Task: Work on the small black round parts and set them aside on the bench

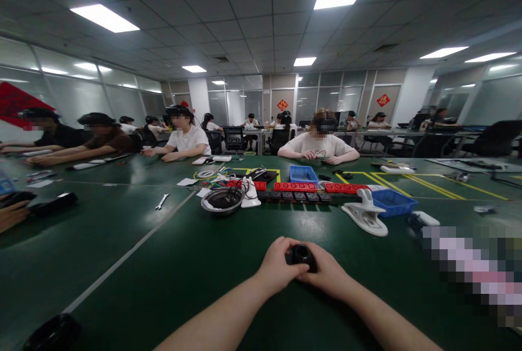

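Note:
Both of my hands meet around a small round black object (302, 253) with a dark opening on top, low over the green table (196, 280). My left hand (279, 265) wraps its left side, with the thumb across the near side. On the right side, my right hand (325, 269) curls round it, its fingertips close to the left thumb. The underside of the object is hidden by my hands.
Ahead lie a metal bowl (222, 202), red socket strips (295, 186), blue trays (392, 202) (302, 173) and a white clamp (366, 215). A wrench (162, 202) is at the left. A black object (53, 333) sits at the near left corner. People sit across and at the left.

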A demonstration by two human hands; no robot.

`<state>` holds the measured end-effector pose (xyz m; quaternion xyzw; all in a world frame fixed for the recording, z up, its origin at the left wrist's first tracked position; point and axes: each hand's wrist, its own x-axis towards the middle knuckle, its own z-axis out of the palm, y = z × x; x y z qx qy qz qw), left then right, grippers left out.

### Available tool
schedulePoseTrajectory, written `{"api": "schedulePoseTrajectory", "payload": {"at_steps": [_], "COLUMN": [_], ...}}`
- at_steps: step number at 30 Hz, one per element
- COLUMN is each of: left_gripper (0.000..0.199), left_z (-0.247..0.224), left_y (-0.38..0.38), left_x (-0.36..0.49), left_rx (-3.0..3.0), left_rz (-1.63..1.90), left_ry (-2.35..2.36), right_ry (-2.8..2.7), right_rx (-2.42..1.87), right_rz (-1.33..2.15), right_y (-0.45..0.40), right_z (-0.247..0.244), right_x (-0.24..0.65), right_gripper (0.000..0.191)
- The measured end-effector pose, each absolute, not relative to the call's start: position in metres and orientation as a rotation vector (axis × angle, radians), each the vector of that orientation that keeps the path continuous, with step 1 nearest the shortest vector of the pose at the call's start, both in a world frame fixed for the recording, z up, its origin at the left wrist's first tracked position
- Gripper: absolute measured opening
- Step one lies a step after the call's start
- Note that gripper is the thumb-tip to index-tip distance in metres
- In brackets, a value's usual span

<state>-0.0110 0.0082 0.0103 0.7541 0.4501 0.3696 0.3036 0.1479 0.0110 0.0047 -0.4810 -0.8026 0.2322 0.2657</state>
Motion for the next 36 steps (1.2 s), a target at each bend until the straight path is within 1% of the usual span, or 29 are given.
{"api": "schedulePoseTrajectory", "payload": {"at_steps": [2, 4, 7, 15, 25, 27, 29, 31, 34, 36], "left_gripper": [0.038, 0.040, 0.041, 0.037, 0.042, 0.041, 0.042, 0.042, 0.039, 0.038], "left_z": [0.013, 0.014, 0.014, 0.015, 0.013, 0.014, 0.015, 0.014, 0.011, 0.009], "left_y": [0.009, 0.010, 0.009, 0.005, 0.004, 0.003, 0.001, 0.000, -0.001, 0.000], "left_x": [-0.014, -0.016, -0.017, -0.017, -0.012, -0.011, -0.009, -0.007, -0.005, -0.005], "left_rx": [2.008, 2.018, 2.026, 2.056, 1.997, 1.987, 1.988, 1.998, 2.003, 2.002], "left_rz": [0.933, 0.897, 0.875, 0.919, 0.897, 0.911, 0.913, 0.907, 0.942, 0.978], "left_ry": [1.087, 1.025, 0.998, 0.957, 1.073, 1.084, 1.108, 1.162, 1.275, 1.315], "right_ry": [-2.169, -2.157, -2.137, -2.108, -2.086, -2.078, -2.090, -2.114, -2.112, -2.105], "right_rx": [-1.180, -1.097, -1.029, -1.007, -1.047, -1.109, -1.184, -1.301, -1.517, -1.593], "right_rz": [0.902, 1.163, 1.355, 1.385, 1.348, 1.311, 1.196, 0.972, 0.532, 0.366], "right_y": [0.014, 0.015, 0.013, 0.013, 0.018, 0.019, 0.019, 0.018, 0.013, 0.009], "right_z": [0.011, 0.018, 0.026, 0.025, 0.017, 0.014, 0.011, 0.006, -0.001, -0.003], "right_x": [0.156, 0.162, 0.166, 0.166, 0.165, 0.165, 0.162, 0.157, 0.146, 0.141], "right_gripper": [0.047, 0.043, 0.039, 0.029, 0.036, 0.036, 0.035, 0.032, 0.024, 0.020]}}
